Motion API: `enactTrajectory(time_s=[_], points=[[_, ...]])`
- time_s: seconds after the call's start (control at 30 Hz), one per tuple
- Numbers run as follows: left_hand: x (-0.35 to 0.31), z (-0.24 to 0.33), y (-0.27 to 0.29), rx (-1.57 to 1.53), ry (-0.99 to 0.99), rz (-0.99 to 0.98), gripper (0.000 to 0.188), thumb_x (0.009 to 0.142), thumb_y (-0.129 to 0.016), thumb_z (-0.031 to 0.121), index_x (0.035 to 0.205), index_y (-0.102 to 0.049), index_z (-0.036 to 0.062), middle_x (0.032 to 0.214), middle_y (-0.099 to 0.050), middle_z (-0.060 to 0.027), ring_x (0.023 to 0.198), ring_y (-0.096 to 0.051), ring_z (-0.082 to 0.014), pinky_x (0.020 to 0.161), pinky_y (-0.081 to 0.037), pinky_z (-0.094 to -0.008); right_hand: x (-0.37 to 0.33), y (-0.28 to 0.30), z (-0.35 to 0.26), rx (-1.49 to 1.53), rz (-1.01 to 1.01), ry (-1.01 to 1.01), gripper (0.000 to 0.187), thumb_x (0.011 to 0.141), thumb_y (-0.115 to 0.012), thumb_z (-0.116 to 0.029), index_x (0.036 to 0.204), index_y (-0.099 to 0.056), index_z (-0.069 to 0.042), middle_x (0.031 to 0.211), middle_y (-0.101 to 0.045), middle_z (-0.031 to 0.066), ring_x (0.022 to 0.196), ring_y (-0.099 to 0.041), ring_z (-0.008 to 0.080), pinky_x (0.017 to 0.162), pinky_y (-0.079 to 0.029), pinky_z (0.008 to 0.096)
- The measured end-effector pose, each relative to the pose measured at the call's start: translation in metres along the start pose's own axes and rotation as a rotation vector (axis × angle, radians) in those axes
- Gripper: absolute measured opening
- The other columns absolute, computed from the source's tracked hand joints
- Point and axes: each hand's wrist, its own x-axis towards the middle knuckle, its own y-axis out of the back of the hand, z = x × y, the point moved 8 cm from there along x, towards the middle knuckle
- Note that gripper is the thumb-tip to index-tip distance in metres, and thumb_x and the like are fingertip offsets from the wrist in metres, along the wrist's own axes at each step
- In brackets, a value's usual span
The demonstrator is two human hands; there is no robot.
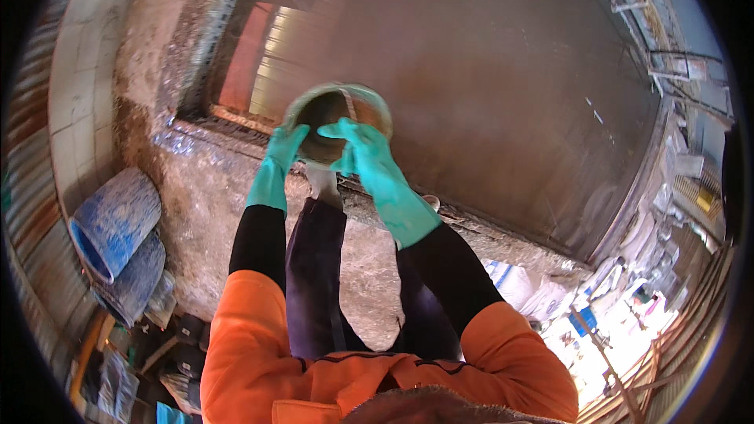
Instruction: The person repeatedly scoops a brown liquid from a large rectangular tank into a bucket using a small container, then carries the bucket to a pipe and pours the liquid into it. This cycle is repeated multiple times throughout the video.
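Observation:
A round bucket point(367, 102), greenish at the rim and dark inside, is held over the near edge of a wide tank of brown liquid point(503, 110). Its mouth tilts up toward me, and a pale strip runs across the inside of the far wall. Both hands wear long turquoise rubber gloves. My left hand point(284, 148) is closed on the bucket's left rim. At the near right rim, my right hand point(365, 149) grips with its fingers reaching over the mouth. The bucket's underside is hidden.
A rough, stained ledge point(196, 157) borders the tank. Two blue drums point(122, 220) lie at the left by a corrugated metal wall point(35, 180). White sacks point(522, 286) and clutter lie at the right. My legs stand close to the tank's edge.

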Motion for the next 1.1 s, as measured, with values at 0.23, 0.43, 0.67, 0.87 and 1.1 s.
enactTrajectory(time_s=[0.23, 0.43, 0.67, 0.87, 1.1], points=[[0.123, -0.112, 0.056, 0.298, -0.165, 0.460, 0.034, 0.090, -0.071, 0.024, 0.111, -0.061, -0.0024, 0.102, -0.070, -0.0117, 0.086, -0.063, -0.0198, 0.079, -0.051, -0.0360, 0.201, 0.013, 0.164, -0.141, -0.167, -0.275, 0.036, 0.102, -0.054, -0.036, 0.105, -0.062, -0.001, 0.081, -0.071, 0.0120, 0.044, -0.055, 0.0202, 0.046, -0.049, 0.0367], [0.200, -0.151, -0.021, 0.260, -0.135, 0.346, 0.038, 0.091, -0.068, 0.029, 0.112, -0.063, -0.0020, 0.104, -0.070, -0.0148, 0.091, -0.066, -0.0249, 0.084, -0.050, -0.0362, 0.295, 0.083, 0.242, 0.006, 0.002, -0.194, 0.035, 0.101, -0.056, -0.027, 0.104, -0.065, 0.006, 0.076, -0.069, 0.0195, 0.050, -0.062, 0.0263, 0.047, -0.052, 0.0414], [0.255, -0.194, -0.164, 0.200, -0.315, 0.068, 0.035, 0.087, -0.069, 0.017, 0.115, -0.062, -0.0020, 0.103, -0.070, -0.0145, 0.093, -0.065, -0.0226, 0.087, -0.050, -0.0375, 0.308, 0.294, 0.225, 0.035, 0.293, -0.121, 0.031, 0.099, -0.052, -0.012, 0.120, -0.059, 0.010, 0.089, -0.071, 0.0212, 0.053, -0.064, 0.0272, 0.054, -0.058, 0.0398], [0.251, -0.162, -0.255, 0.374, -0.162, -0.023, 0.049, 0.084, -0.078, 0.016, 0.125, -0.059, -0.0029, 0.113, -0.068, -0.0142, 0.104, -0.063, -0.0207, 0.089, -0.052, -0.0344, 0.227, 0.386, 0.144, -0.072, 0.411, 0.072, 0.034, 0.101, -0.048, -0.018, 0.119, -0.058, 0.010, 0.081, -0.068, 0.0191, 0.050, -0.060, 0.0239, 0.052, -0.057, 0.0387], [0.131, -0.129, -0.097, 0.205, -0.183, -0.099, 0.051, 0.092, -0.070, 0.012, 0.137, -0.048, 0.0010, 0.137, -0.052, -0.0152, 0.125, -0.053, -0.0217, 0.102, -0.047, -0.0337, 0.102, 0.396, 0.070, -0.437, 0.413, -0.274, 0.036, 0.099, -0.057, -0.028, 0.116, -0.064, 0.004, 0.087, -0.071, 0.0153, 0.048, -0.055, 0.0171, 0.048, -0.047, 0.0346]])
